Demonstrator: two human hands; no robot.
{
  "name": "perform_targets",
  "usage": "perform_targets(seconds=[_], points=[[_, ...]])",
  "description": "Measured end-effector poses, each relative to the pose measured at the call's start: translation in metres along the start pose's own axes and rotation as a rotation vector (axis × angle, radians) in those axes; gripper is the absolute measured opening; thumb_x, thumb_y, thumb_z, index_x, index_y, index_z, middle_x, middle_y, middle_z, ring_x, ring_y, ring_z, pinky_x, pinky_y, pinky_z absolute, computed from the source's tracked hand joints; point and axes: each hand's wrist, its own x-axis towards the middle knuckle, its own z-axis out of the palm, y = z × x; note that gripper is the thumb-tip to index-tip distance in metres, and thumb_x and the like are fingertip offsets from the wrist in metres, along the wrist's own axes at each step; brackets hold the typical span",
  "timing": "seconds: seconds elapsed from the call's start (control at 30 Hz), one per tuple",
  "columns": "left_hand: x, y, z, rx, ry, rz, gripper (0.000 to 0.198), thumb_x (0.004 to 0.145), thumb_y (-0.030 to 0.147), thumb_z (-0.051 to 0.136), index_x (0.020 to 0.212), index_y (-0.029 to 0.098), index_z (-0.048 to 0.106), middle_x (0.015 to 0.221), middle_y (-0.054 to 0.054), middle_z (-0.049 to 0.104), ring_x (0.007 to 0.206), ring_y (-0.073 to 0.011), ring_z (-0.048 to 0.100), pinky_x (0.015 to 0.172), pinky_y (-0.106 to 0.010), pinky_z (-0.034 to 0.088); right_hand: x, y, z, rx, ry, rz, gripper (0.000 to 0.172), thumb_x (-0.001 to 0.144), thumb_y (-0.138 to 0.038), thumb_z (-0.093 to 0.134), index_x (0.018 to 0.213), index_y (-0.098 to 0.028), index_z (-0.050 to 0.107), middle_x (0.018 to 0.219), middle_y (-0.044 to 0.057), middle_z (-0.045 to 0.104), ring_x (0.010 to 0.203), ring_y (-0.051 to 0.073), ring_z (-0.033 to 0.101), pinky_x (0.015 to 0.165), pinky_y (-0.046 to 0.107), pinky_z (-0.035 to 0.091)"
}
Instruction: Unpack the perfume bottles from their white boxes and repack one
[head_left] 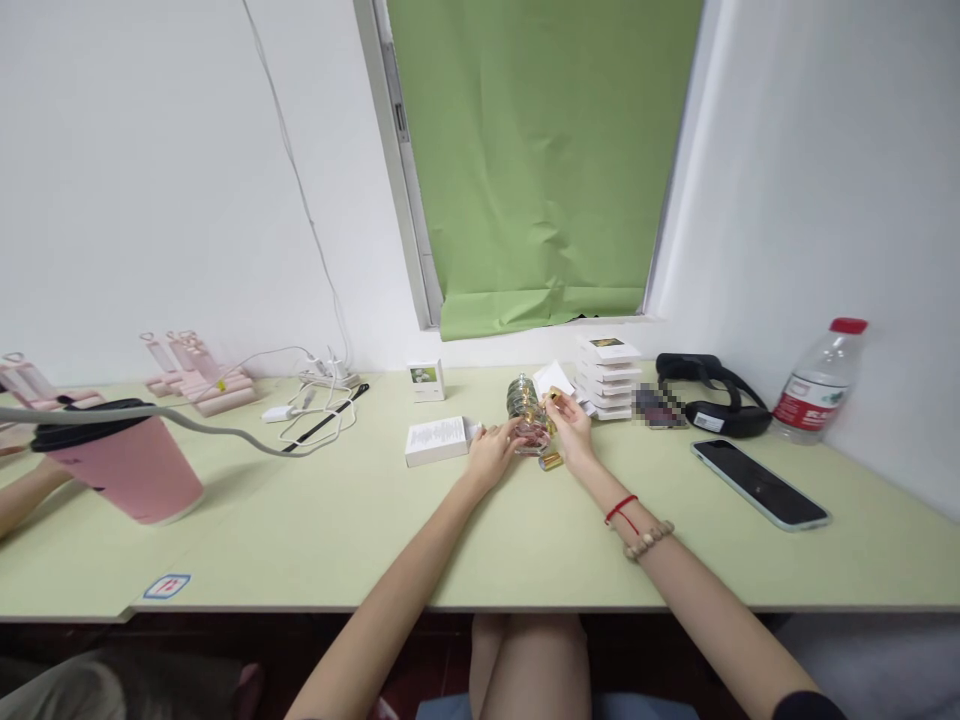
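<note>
Both arms reach forward over the desk (570, 540), forearms converging, hands close together. Left hand (491, 452): low, fingers bent against a clear, pinkish bottle (534, 438) standing in front of the glassware (521, 393); cannot tell how firmly it grips. Right hand (573, 430): fingers bent, thumb and fingertips pinching a small gold piece (554, 393) near the bottle. Gold tube (551, 461) lies on the desk between the hands, nearer the right.

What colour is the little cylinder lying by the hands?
The cylinder is mostly gold, seen in the head view.
</note>
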Motion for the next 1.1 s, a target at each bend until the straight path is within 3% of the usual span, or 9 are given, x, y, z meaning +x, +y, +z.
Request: perform_targets(seconds=[0.17,0.27,0.37,0.5,0.67,0.83,1.1], points=[[0.001,-0.003,0.000,0.000,0.074,-0.051,0.036,0.087,0.043,0.034,0.117,0.025,0.042,0.108,-0.003,0.061,0.101,-0.0184,0.052,0.086,-0.034,0.032,0.012,-0.009,-0.015,-0.190,0.105,-0.114,0.042,0.061,-0.034,0.064,0.096,-0.011,0.058,0.093,0.011,0.064,0.082,0.018,0.060,0.074,0.031,0.048],[0.001,-0.006,0.001,-0.005,0.112,-0.048,0.035,0.087,0.039,0.036,0.118,0.026,0.042,0.106,-0.003,0.060,0.099,-0.0181,0.053,0.082,-0.033,0.034,0.012,-0.014,-0.023,-0.493,0.095,-0.252,0.033,0.065,-0.034,0.059,0.089,-0.012,0.062,0.092,0.011,0.062,0.076,0.017,0.059,0.066,0.029,0.046],[0.002,-0.008,0.002,0.021,0.132,-0.040,0.034,0.086,0.037,0.038,0.118,0.026,0.044,0.102,-0.004,0.059,0.093,-0.0184,0.055,0.078,-0.032,0.037,0.008,-0.019,-0.028,-0.840,0.048,-0.366,0.026,0.067,-0.033,0.057,0.085,-0.016,0.064,0.088,0.009,0.062,0.072,0.017,0.056,0.067,0.029,0.044],[0.002,-0.008,0.001,0.046,0.128,-0.042,0.036,0.086,0.034,0.040,0.120,0.024,0.045,0.092,-0.004,0.059,0.085,-0.0180,0.056,0.075,-0.031,0.038,0.003,-0.023,-0.028,-1.082,-0.009,-0.245,0.023,0.066,-0.033,0.057,0.083,-0.020,0.062,0.076,0.003,0.064,0.068,0.017,0.057,0.063,0.027,0.041],[0.000,-0.005,0.000,-0.048,0.047,-0.033,0.044,0.084,0.027,0.041,0.127,0.020,0.036,0.073,0.001,0.061,0.072,-0.0151,0.056,0.072,-0.028,0.040,-0.004,-0.027,-0.025,-1.195,-0.109,-0.093,0.020,0.062,-0.030,0.061,0.081,-0.024,0.062,0.079,-0.001,0.067,0.072,0.017,0.059,0.059,0.025,0.038],[-0.002,-0.002,0.001,-0.110,0.043,0.028,0.051,0.082,0.026,0.041,0.131,0.020,0.028,0.079,0.001,0.063,0.074,-0.0152,0.057,0.075,-0.029,0.040,-0.007,-0.026,-0.025,-1.264,-0.175,-0.034,0.019,0.062,-0.024,0.061,0.081,-0.024,0.062,0.081,0.000,0.068,0.076,0.019,0.060,0.059,0.025,0.038],[-0.003,-0.002,0.000,-0.182,0.049,0.131,0.054,0.081,0.023,0.041,0.132,0.019,0.026,0.088,-0.002,0.061,0.084,-0.0160,0.055,0.077,-0.029,0.041,-0.001,-0.020,-0.031,-1.279,-0.136,-0.057,0.022,0.064,-0.021,0.060,0.085,-0.022,0.066,0.085,0.006,0.068,0.078,0.022,0.062,0.061,0.027,0.042]])
